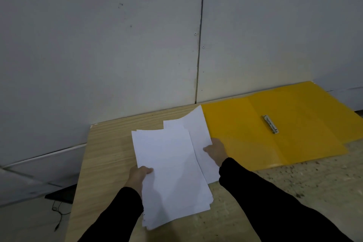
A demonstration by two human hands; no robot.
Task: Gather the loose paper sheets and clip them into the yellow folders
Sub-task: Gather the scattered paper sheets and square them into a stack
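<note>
A stack of white paper sheets is lifted above the wooden table. My left hand grips the stack's left edge, thumb on top. My right hand pinches further white sheets at their right edge; they fan out behind the stack and curl up at the far corner. An open yellow folder lies flat on the table to the right, with its metal clip in the middle of the right half. A second yellow sheet or folder shows beneath it at the far right.
A grey panel wall stands right behind the table. The table's left edge drops off to a floor with a dark object and a thin cable. The near right tabletop looks worn and speckled.
</note>
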